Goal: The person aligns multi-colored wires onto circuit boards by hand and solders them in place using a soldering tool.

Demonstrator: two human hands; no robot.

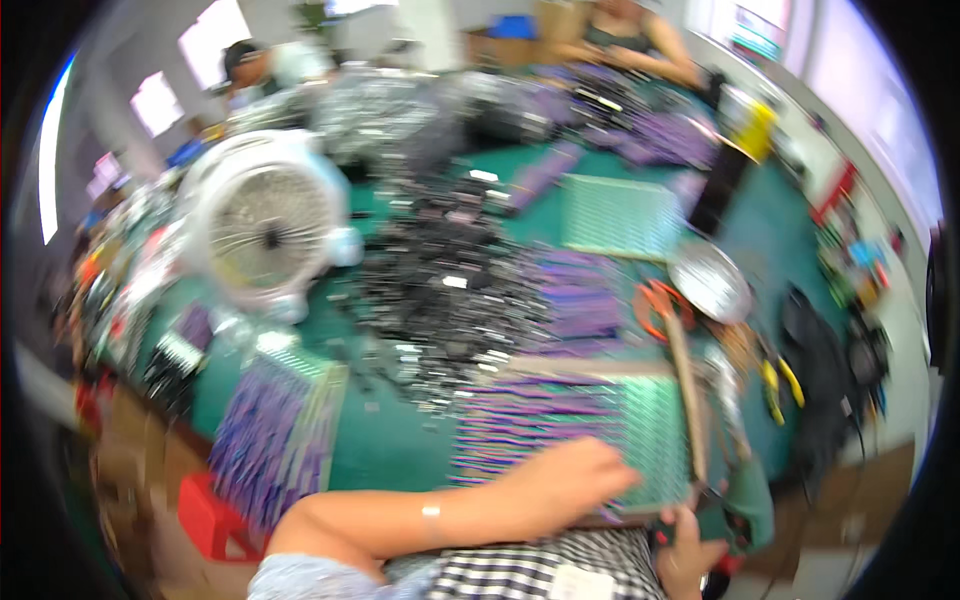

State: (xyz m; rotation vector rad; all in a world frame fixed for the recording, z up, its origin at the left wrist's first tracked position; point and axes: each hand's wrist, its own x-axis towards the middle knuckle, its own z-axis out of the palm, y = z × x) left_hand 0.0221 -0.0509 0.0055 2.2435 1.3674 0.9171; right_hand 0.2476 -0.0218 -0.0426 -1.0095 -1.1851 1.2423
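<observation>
A tray with a wooden edge lies close in front of me. It holds a row of thin purple and dark strips point(530, 412) and a bare stretch of green ribbed board point(655, 440). My left hand point(575, 482) is over the near part of this board, its fingers curled; whatever they hold, if anything, is hidden. My right hand point(688, 555) is at the tray's near right corner, fingers bent and blurred. Beside it stands a green-handled tool point(750, 505), its kind unclear. A wooden stick point(683, 385) runs along the tray's right side.
Loose black and silver pieces point(440, 265) are heaped mid-table. A white fan point(268, 225) stands left, beyond another strip-filled board point(265, 430). Orange-handled scissors point(655, 308), a round metal dish point(710, 280) and yellow-handled pliers point(780, 388) lie right. Two people sit across the table.
</observation>
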